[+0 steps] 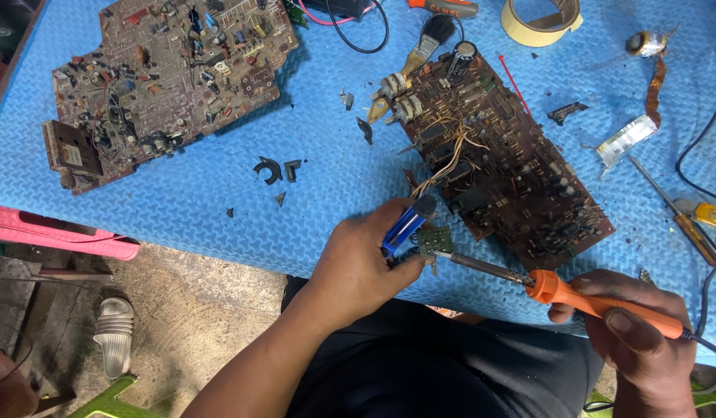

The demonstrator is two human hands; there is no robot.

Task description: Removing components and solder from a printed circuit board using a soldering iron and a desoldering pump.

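My left hand (363, 262) grips a blue desoldering pump (408, 222) and pinches a small green circuit board (434, 240) at the near edge of the blue mat. My right hand (635, 329) holds an orange-handled soldering iron (598, 303); its metal tip (449, 256) touches the small board's lower edge. Thin wires run from the small board up to a large brown circuit board (501, 159) lying just beyond it.
A second large brown circuit board (160, 77) lies at the far left of the blue foam mat (218, 201). A tape roll (540, 22), brush (427, 42), screwdrivers (687, 220), small black plastic pieces (276, 169) and cables lie about. A pink object (60, 232) and a sandal (114, 333) are lower left.
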